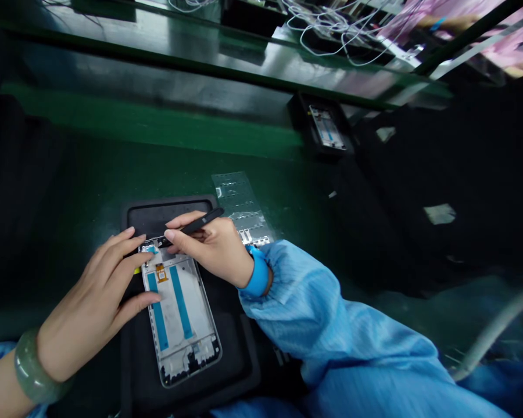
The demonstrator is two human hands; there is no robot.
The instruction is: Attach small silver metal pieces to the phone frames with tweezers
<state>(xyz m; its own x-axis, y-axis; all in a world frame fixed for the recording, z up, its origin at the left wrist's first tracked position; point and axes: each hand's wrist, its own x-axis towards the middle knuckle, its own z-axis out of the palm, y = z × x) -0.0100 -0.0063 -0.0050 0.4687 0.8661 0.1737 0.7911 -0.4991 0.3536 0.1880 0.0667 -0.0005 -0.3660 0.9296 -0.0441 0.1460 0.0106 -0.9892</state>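
Note:
A phone frame (178,307) with a silver inner face, two blue strips and a small orange flex cable (161,273) lies on a black tray (239,371). My left hand (100,284) reaches in from the left, fingers stretched and apart, the fingertips and thumb resting on the frame's upper left edge. In my right hand (213,247) are black tweezers (203,220), pinched between thumb and fingers above the top of the frame. Their tip is partly hidden by my fingers. Beyond my right hand is a clear plastic sheet (237,194) bearing small parts.
Another phone frame (328,128) sits in a black box (303,113) at the back right. Dark cloth with light tape patches (439,214) covers the right side. White cables (326,26) tangle on a shelf above, near a person in pink (457,17).

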